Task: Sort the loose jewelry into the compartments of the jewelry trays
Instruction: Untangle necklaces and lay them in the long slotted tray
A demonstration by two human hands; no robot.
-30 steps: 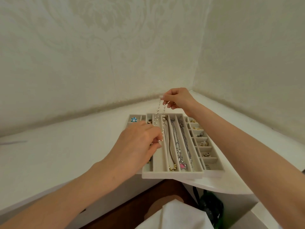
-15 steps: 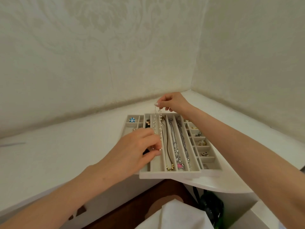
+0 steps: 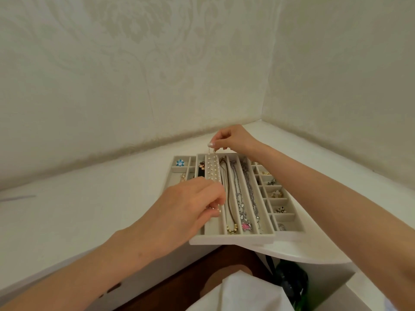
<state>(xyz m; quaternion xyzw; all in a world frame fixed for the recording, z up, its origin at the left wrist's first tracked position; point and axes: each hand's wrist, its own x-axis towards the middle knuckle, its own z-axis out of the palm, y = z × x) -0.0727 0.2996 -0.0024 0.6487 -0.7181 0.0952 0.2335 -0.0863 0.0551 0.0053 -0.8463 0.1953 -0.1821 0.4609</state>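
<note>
Right hand (image 3: 233,140) pinches the far clasp end of the white, round-beaded pearl necklace (image 3: 213,169); left hand (image 3: 190,205) pinches its near end. Doubled strand runs lengthwise, near-to-far, along a long slot of the grey matte tray (image 3: 233,238).

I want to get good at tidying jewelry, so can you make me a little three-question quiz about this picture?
1. True or false: both hands hold the pearl necklace.
2. The pendant at the near end of one silver chain is: A) green B) pink C) black.
3. Which hand pinches the necklace's far end?

Key
1. True: the left hand pinches the near end, and the right hand the far end.
2. B.
3. The right hand.
</note>
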